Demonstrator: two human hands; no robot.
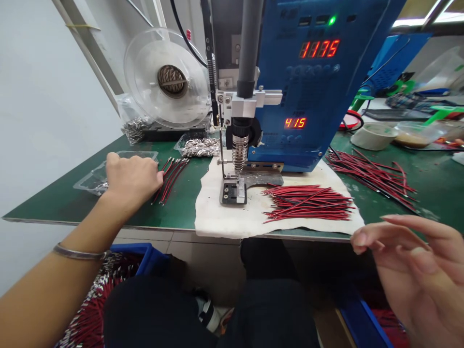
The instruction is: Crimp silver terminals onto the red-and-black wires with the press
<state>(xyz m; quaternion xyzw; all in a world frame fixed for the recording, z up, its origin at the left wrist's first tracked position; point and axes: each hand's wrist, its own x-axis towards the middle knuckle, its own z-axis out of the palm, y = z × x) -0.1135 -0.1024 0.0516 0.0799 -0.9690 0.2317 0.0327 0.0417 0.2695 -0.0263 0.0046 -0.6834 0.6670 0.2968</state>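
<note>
My left hand (132, 180), curled closed with its back toward me, is over the right side of a clear plastic tray (87, 182) of small metal parts. Its fingertips are hidden, so what they hold, if anything, cannot be seen. Just right of it lies a short row of red-and-black wires (174, 181) with metal ends. My right hand (416, 270) is held off the table's front right edge, palm partly up, fingers apart and loosely bent, holding nothing visible. Nearest to it, a bundle of red-and-black wires (308, 203) rests on a whitish sheet (232, 220).
A soldering machine (297, 87) with lit red digits stands mid-table, its tip above a small metal fixture (234, 192). Behind are a clear reel (166, 79) and another tray of metal parts (201, 146). More wires (369, 174) lie right. Below is a blue bin (134, 251).
</note>
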